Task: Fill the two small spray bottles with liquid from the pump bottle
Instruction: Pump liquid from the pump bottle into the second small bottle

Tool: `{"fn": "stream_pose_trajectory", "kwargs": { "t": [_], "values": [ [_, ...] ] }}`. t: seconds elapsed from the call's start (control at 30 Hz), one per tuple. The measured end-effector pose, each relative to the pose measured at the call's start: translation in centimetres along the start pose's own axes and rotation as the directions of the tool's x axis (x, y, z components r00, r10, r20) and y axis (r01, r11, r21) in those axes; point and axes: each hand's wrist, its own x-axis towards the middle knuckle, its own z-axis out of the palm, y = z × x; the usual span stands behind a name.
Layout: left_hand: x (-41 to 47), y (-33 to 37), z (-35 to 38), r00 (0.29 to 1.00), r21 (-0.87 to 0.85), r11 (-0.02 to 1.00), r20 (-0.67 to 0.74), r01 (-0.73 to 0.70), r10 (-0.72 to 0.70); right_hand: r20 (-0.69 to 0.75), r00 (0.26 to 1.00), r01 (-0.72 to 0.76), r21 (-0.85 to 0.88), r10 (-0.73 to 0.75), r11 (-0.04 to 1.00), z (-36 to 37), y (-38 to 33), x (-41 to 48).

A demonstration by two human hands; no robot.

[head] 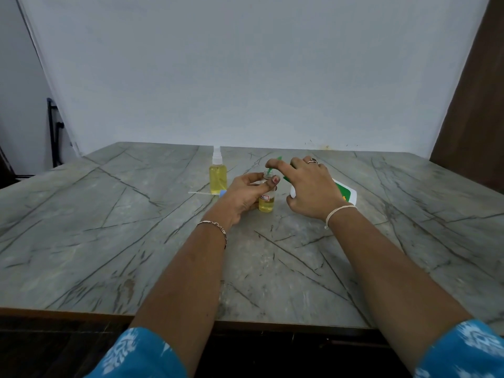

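Observation:
A small clear spray bottle (266,203), uncapped and holding a little yellow liquid at its bottom, stands on the table with my left hand (246,195) wrapped around it. My right hand (311,186) grips the white pump bottle (345,194) with a green label, tilted toward the small bottle. Its green nozzle (273,166) points down at the open neck, and my index finger rests on the pump head. A second small spray bottle (218,174), full of yellow liquid with its white sprayer on, stands upright at the back left.
A loose sprayer head (223,193) with a blue collar and a white dip tube lies flat on the grey marble-pattern table (136,241), just left of my left hand. A white backdrop rises behind the table. The table's front edge lies near my elbows.

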Motion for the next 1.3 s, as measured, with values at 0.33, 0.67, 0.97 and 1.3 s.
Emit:
{"fn": "stream_pose_trajectory", "kwargs": {
  "t": [0.33,0.67,0.97,1.3],
  "values": [
    [-0.03,-0.01,0.01,1.0,0.021,1.0,0.019,0.002,-0.003,-0.013,1.0,-0.01,0.027,0.011,1.0,0.27,-0.25,0.49],
    [0.24,-0.11,-0.06,1.0,-0.016,1.0,0.009,0.014,-0.014,0.003,1.0,-0.006,0.032,0.006,0.999,0.01,0.0,0.14],
    [0.32,-0.23,0.02,1.0,-0.023,0.999,-0.002,0.024,-0.024,-0.011,1.0,-0.016,0.07,0.017,0.997,0.32,-0.11,0.43],
    [0.07,-0.01,0.23,1.0,-0.037,0.999,0.014,0.025,-0.024,-0.015,1.0,-0.01,0.038,0.01,0.999,0.43,0.07,0.33]
  ]
}}
